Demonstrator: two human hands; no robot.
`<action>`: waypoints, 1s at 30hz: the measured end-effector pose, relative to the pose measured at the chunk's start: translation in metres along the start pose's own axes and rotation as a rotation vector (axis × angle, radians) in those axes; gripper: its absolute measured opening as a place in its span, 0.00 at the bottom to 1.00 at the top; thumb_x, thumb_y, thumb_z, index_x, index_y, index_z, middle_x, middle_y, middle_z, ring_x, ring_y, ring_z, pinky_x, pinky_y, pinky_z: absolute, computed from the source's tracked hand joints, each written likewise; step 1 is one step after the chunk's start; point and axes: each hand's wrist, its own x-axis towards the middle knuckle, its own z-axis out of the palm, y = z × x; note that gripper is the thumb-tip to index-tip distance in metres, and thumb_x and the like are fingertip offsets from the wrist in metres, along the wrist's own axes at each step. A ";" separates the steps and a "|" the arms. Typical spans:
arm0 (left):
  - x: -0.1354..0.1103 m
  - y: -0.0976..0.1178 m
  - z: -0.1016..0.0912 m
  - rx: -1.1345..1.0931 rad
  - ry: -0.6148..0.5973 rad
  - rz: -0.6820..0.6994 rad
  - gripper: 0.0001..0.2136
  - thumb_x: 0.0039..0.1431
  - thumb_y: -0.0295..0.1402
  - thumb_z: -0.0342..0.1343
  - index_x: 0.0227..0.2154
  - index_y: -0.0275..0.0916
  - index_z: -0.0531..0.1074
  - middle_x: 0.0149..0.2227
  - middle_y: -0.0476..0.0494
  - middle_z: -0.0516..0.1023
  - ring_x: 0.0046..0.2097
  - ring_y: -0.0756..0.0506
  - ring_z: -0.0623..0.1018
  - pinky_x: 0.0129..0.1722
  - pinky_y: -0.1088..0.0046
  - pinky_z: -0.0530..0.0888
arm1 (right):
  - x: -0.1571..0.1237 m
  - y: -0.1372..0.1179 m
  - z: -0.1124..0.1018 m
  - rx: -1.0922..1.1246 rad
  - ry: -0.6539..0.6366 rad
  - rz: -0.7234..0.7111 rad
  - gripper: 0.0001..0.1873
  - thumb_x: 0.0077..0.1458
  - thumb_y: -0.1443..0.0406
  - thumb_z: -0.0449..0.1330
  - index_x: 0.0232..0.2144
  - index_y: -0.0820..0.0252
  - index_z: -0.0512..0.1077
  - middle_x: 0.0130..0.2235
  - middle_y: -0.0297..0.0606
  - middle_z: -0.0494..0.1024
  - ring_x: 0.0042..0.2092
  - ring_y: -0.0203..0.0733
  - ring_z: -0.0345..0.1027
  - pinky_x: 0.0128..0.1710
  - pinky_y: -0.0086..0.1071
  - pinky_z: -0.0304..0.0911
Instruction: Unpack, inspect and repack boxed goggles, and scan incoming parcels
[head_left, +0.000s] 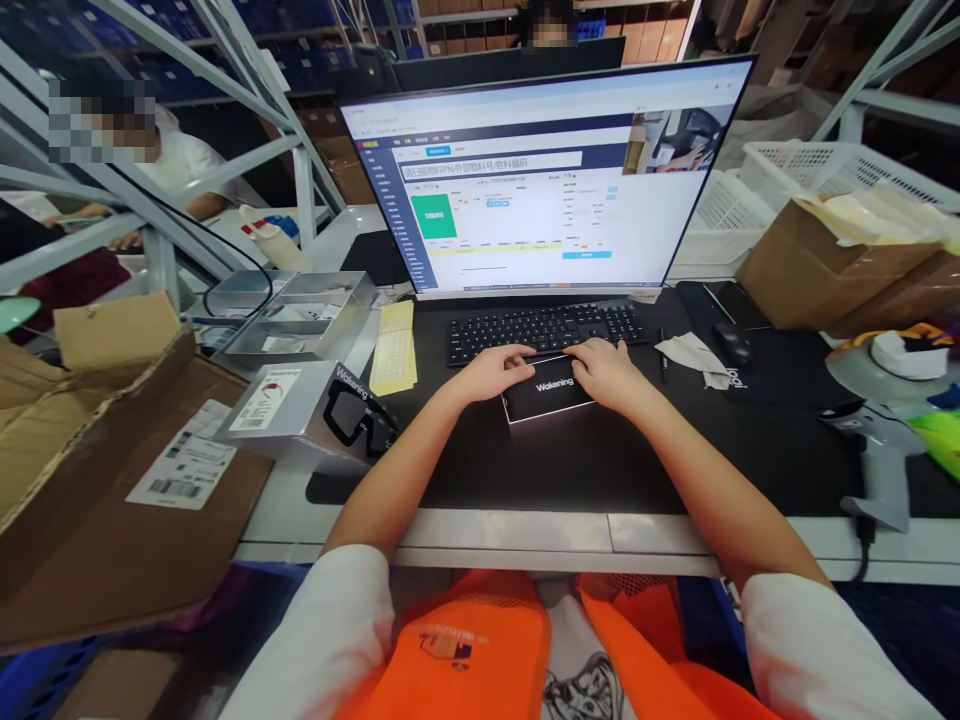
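Note:
A flat black box (551, 392) marked "Wakening" lies on the black desk mat in front of the keyboard (544, 330). My left hand (496, 372) grips its left end, fingers along the far edge and thumb on the near side of the top. At the box's right end my right hand (602, 372) is closed over it in the same way, with some fingertips hidden. To the left of my left forearm stands a silver box (307, 412) printed with black goggles and "Wakening".
Behind the keyboard stands a monitor (525, 220). An open cardboard carton (97, 520), a grey divided tray (300, 315) and yellow slips (394, 345) lie left. At right are a mouse (731, 345), crumpled paper (696, 358), a barcode scanner (881, 465) and cardboard boxes (840, 260). Other people sit beyond.

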 end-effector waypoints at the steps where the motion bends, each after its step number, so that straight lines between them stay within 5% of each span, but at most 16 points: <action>1: -0.001 0.002 -0.003 0.076 -0.065 0.027 0.18 0.45 0.41 0.72 0.42 0.44 0.84 0.40 0.45 0.85 0.44 0.38 0.82 0.53 0.63 0.75 | -0.001 -0.002 -0.001 -0.008 0.003 -0.004 0.22 0.67 0.63 0.49 0.57 0.57 0.74 0.58 0.51 0.75 0.64 0.61 0.59 0.64 0.76 0.39; 4: -0.007 0.011 -0.001 0.358 -0.134 0.111 0.16 0.54 0.37 0.66 0.47 0.44 0.82 0.50 0.42 0.83 0.53 0.35 0.80 0.58 0.60 0.73 | -0.006 -0.009 -0.005 -0.011 -0.060 -0.093 0.25 0.67 0.53 0.54 0.62 0.53 0.71 0.64 0.49 0.69 0.69 0.65 0.51 0.63 0.80 0.29; 8: -0.034 0.046 0.014 0.636 0.043 0.178 0.18 0.57 0.33 0.63 0.51 0.41 0.80 0.52 0.37 0.81 0.57 0.32 0.77 0.62 0.54 0.68 | -0.015 -0.015 -0.003 -0.052 -0.197 -0.209 0.43 0.56 0.39 0.62 0.67 0.48 0.65 0.70 0.53 0.59 0.71 0.67 0.46 0.64 0.78 0.29; 12: -0.093 0.102 0.009 0.715 0.209 0.428 0.16 0.66 0.40 0.56 0.53 0.43 0.78 0.52 0.39 0.79 0.57 0.36 0.76 0.62 0.53 0.69 | -0.015 -0.008 0.005 -0.158 -0.201 -0.246 0.49 0.51 0.40 0.66 0.70 0.48 0.61 0.68 0.55 0.59 0.71 0.67 0.48 0.64 0.76 0.35; 14: -0.130 0.113 -0.004 0.701 0.442 0.488 0.14 0.66 0.42 0.56 0.50 0.46 0.79 0.54 0.41 0.78 0.61 0.34 0.73 0.65 0.51 0.66 | -0.013 -0.002 0.010 -0.192 -0.175 -0.270 0.49 0.51 0.42 0.67 0.70 0.47 0.62 0.67 0.55 0.62 0.69 0.67 0.51 0.64 0.76 0.39; 16: -0.166 0.103 -0.023 0.745 0.810 0.485 0.15 0.62 0.45 0.61 0.48 0.48 0.78 0.58 0.42 0.73 0.66 0.31 0.67 0.69 0.46 0.59 | -0.011 0.002 0.013 -0.214 -0.138 -0.292 0.47 0.51 0.43 0.67 0.69 0.47 0.63 0.65 0.55 0.64 0.67 0.68 0.54 0.63 0.76 0.42; 18: -0.193 0.074 -0.045 0.801 1.163 0.402 0.23 0.56 0.45 0.66 0.53 0.46 0.74 0.66 0.39 0.62 0.71 0.27 0.57 0.71 0.42 0.52 | -0.010 0.003 0.014 -0.226 -0.097 -0.311 0.45 0.52 0.42 0.66 0.68 0.47 0.66 0.62 0.56 0.66 0.65 0.68 0.57 0.62 0.76 0.43; 20: -0.211 0.037 -0.064 0.814 1.314 0.238 0.38 0.48 0.43 0.71 0.61 0.43 0.66 0.72 0.33 0.48 0.74 0.25 0.46 0.72 0.41 0.45 | -0.010 0.003 0.014 -0.232 -0.059 -0.326 0.42 0.53 0.42 0.64 0.67 0.47 0.68 0.60 0.56 0.68 0.63 0.68 0.60 0.61 0.76 0.43; 22: -0.218 0.006 -0.080 0.700 1.317 0.079 0.46 0.43 0.41 0.73 0.65 0.42 0.60 0.73 0.29 0.46 0.74 0.25 0.47 0.72 0.42 0.47 | -0.011 0.001 0.012 -0.217 -0.013 -0.339 0.41 0.55 0.41 0.63 0.66 0.48 0.69 0.58 0.55 0.69 0.62 0.68 0.62 0.61 0.75 0.45; 24: -0.216 -0.011 -0.093 0.487 1.307 0.044 0.47 0.41 0.40 0.74 0.65 0.42 0.59 0.69 0.29 0.55 0.71 0.28 0.58 0.70 0.46 0.57 | -0.012 -0.002 0.007 -0.153 0.053 -0.352 0.41 0.55 0.42 0.63 0.66 0.49 0.69 0.58 0.54 0.69 0.60 0.66 0.63 0.62 0.68 0.52; 28: -0.190 -0.002 -0.108 -0.176 1.367 0.219 0.39 0.42 0.44 0.73 0.57 0.50 0.61 0.58 0.41 0.71 0.56 0.38 0.76 0.57 0.56 0.74 | -0.016 -0.014 -0.007 0.026 0.250 -0.368 0.44 0.53 0.41 0.65 0.66 0.52 0.69 0.59 0.53 0.66 0.61 0.64 0.62 0.61 0.55 0.61; 30: -0.168 0.011 -0.109 -0.561 1.294 0.185 0.29 0.50 0.49 0.67 0.51 0.50 0.63 0.50 0.45 0.75 0.47 0.41 0.79 0.51 0.57 0.78 | -0.022 -0.024 -0.013 0.074 0.371 -0.368 0.46 0.53 0.40 0.64 0.67 0.54 0.67 0.60 0.53 0.65 0.62 0.64 0.61 0.63 0.55 0.60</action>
